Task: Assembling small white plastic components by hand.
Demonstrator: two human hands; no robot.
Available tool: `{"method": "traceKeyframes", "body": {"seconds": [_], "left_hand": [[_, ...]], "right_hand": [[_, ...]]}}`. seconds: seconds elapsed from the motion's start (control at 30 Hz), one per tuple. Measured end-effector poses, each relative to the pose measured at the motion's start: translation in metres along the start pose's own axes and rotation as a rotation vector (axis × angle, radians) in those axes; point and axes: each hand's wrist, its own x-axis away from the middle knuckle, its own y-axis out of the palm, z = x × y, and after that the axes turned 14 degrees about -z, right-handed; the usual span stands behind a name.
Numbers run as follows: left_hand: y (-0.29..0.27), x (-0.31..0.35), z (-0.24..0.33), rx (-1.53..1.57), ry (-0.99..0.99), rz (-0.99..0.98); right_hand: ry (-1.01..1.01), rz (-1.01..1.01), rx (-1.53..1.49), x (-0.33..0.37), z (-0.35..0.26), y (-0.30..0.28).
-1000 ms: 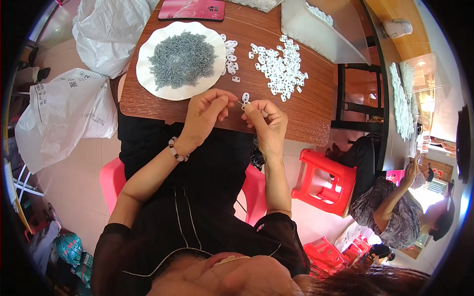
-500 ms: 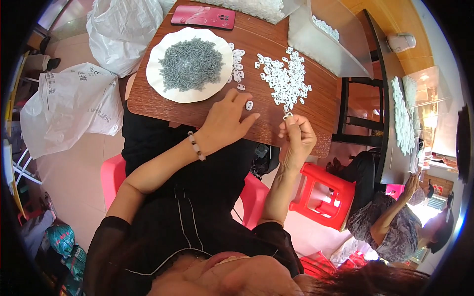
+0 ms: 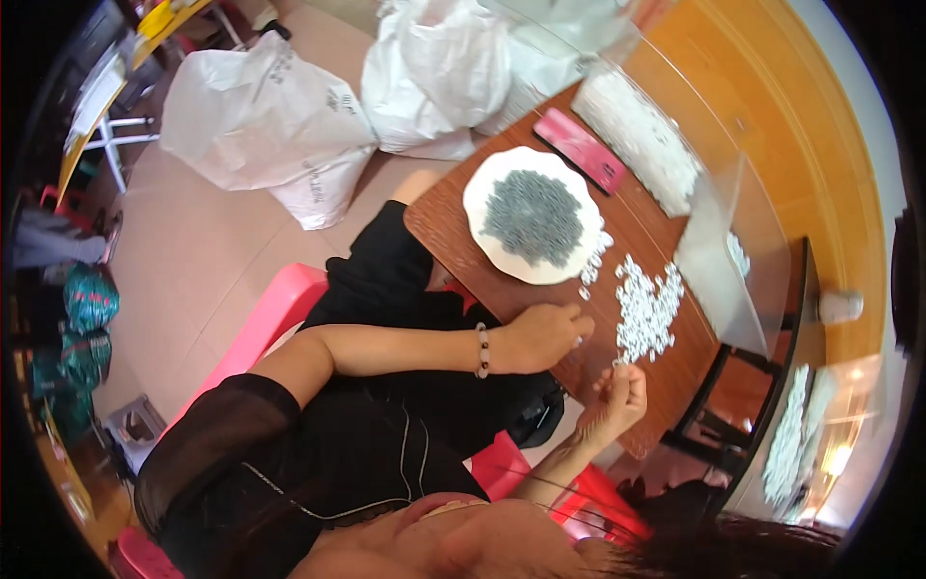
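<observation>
My left hand (image 3: 535,340), with a beaded bracelet at the wrist, is over the table's near edge, fingers bent together. A small white plastic piece (image 3: 579,342) shows at its fingertips. Beside it, my right hand (image 3: 617,398) pinches another small white piece (image 3: 619,364) at the near end of a loose pile of white pieces (image 3: 648,307). Beyond my left hand stands a white scalloped plate (image 3: 480,207) heaped with short grey rods (image 3: 540,217). A smaller group of white pieces (image 3: 595,262) lies along the plate's right side.
A pink phone (image 3: 579,150) lies on the brown wooden table (image 3: 434,214) behind the plate. Clear-sided bins of white pieces (image 3: 641,140) stand at the back and right. Large white sacks (image 3: 275,125) sit on the floor at left. A red stool (image 3: 593,507) is close by my right arm.
The whole view has turned, so the table now sits further right. My left hand's fingers, spread before, have drawn together. My right hand still pinches at the pile's near end.
</observation>
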Motion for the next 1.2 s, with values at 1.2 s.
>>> {"method": "traceKeyframes", "body": {"seconds": [1.2], "left_hand": [[-0.041, 0.04, -0.001, 0.344, 0.022, 0.199]], "right_hand": [[0.072, -0.09, -0.03, 0.003, -0.008, 0.027]]}}
